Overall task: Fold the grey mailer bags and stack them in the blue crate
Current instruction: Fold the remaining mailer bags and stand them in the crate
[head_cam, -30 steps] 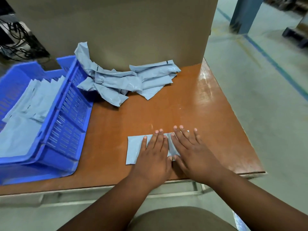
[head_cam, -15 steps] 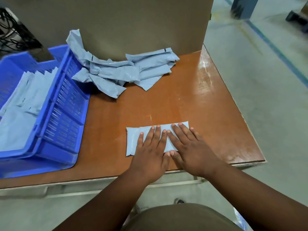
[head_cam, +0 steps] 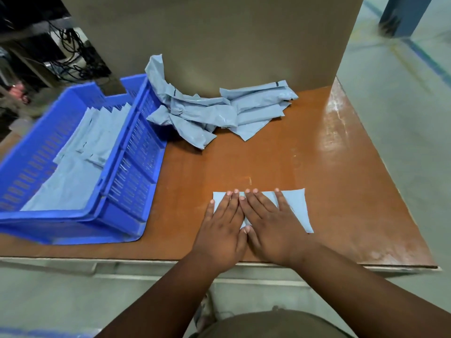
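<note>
A glossy orange-brown table (head_cam: pixel 280 154) fills the middle of the view, its near edge running above a pale metal frame. A tall cardboard panel (head_cam: pixel 219 40) stands upright along the far side of the table. To the right lies a grey-green concrete floor (head_cam: pixel 402 142) with a blue painted line, and a blue pillar (head_cam: pixel 402 13) rises at the far right. At the far left, dark cables (head_cam: pixel 70 57) hang in shadow.

The blue crate (head_cam: pixel 136 172) sits on the left part of the table, and flat grey bags (head_cam: pixel 80 162) lie stacked inside it. A heap of crumpled, unfolded grey mailer bags (head_cam: pixel 214 113) rests at the far side of the table against the cardboard panel, just right of the crate.

The folded mailer bag (head_cam: pixel 296 206) lies flat near the table's near edge, well apart from the crate. Both hands lie on top of it, side by side and touching each other. The left hand (head_cam: pixel 222 230) covers its left end, fingers straight and close together, palm down. The right hand (head_cam: pixel 271 225) presses the middle, fingers straight and slightly spread, leaving the bag's right end uncovered.
</note>
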Tool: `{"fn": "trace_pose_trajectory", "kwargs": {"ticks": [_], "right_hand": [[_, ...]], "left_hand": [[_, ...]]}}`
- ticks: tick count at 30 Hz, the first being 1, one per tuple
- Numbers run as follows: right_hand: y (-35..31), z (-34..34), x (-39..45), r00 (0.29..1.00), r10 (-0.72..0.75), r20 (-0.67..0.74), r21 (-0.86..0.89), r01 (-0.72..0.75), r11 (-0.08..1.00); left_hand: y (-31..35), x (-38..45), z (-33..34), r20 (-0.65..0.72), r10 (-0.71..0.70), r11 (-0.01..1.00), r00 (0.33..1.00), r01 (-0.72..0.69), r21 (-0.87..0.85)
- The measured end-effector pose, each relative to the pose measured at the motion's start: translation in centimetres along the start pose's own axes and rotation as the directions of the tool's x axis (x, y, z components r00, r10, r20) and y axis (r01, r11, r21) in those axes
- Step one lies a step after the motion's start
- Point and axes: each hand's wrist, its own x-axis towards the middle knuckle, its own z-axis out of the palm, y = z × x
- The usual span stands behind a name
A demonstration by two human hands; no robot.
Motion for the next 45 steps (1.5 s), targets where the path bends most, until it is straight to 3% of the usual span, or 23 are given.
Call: {"fn": "trace_pose_trajectory", "kwargs": {"ticks": [11, 17, 22, 25, 28, 30, 32, 34, 40, 45], "right_hand": [[0.1, 0.4, 0.0, 0.998, 0.057, 0.033, 0.032, -0.058, 0.998], [2.8, -0.9, -2.4, 0.98, 0.181, 0.078, 0.041, -0.185, 0.982], [6.4, -1.5, -5.0, 0.954, 0.275, 0.121, 0.079, -0.285, 0.955], [6.9, -2.7, -4.9, 0.954, 0.278, 0.109, 0.107, -0.29, 0.951], [5.7, -3.3, -2.9, 0.979, 0.202, 0.033, 0.069, -0.204, 0.976], [4.6, -3.0, -1.4, 0.987, 0.159, 0.022, 0.053, -0.16, 0.986], [4.0, -2.1, -0.6, 0.992, 0.124, 0.037, 0.049, -0.126, 0.991], [4.2, -1.3, -0.8, 0.992, 0.122, 0.043, 0.038, -0.124, 0.992], [6.7, -0.3, -3.3, 0.972, 0.235, 0.03, 0.082, -0.237, 0.968], [8.0, -1.5, -4.8, 0.967, 0.25, 0.052, 0.111, -0.254, 0.961]], "left_hand": [[-1.4, 0.0, 0.5, 0.018, 0.028, 1.0, 0.999, -0.029, 0.008], [-4.7, -1.6, 0.5, 0.043, -0.081, 0.996, 0.996, 0.082, -0.022], [-7.1, -2.9, -1.1, 0.164, -0.114, 0.993, 0.98, 0.119, -0.022], [-4.4, -1.6, -2.8, 0.088, -0.241, 0.967, 0.967, 0.247, -0.063], [-0.5, 1.2, -3.3, -0.063, -0.049, 0.997, 0.997, 0.045, -0.061], [1.7, 3.6, -3.0, -0.088, 0.104, 0.991, 0.991, -0.111, -0.076], [3.1, 5.4, -2.3, -0.061, 0.162, 0.98, 0.985, -0.168, -0.109], [3.3, 6.0, -1.1, -0.002, 0.156, 0.978, 0.988, -0.155, -0.137], [0.9, 5.6, 0.3, 0.053, 0.141, 0.99, 0.989, -0.141, -0.014], [0.0, 5.5, -1.0, 0.14, 0.032, 0.999, 0.99, -0.036, 0.026]]}}
